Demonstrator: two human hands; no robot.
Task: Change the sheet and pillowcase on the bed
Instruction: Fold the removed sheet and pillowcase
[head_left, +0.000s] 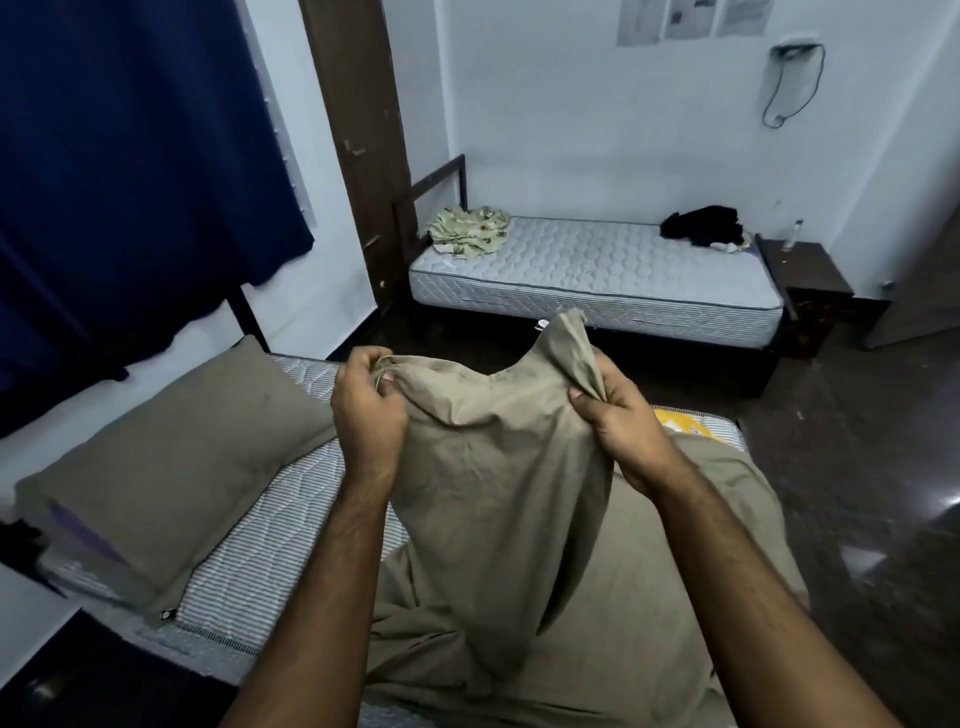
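Observation:
A khaki sheet hangs bunched between my hands above the near bed and spills down onto its striped mattress. My left hand grips one gathered edge of the sheet at the upper left. My right hand pinches another fold at the upper right, with a corner sticking up above it. A pillow in a khaki pillowcase lies at the head of the bed, to the left of my hands.
A second bed with a bare quilted mattress stands across the dark floor, with a floral cloth and black clothes on it. A dark blue curtain hangs at left. A yellow item shows by the sheet.

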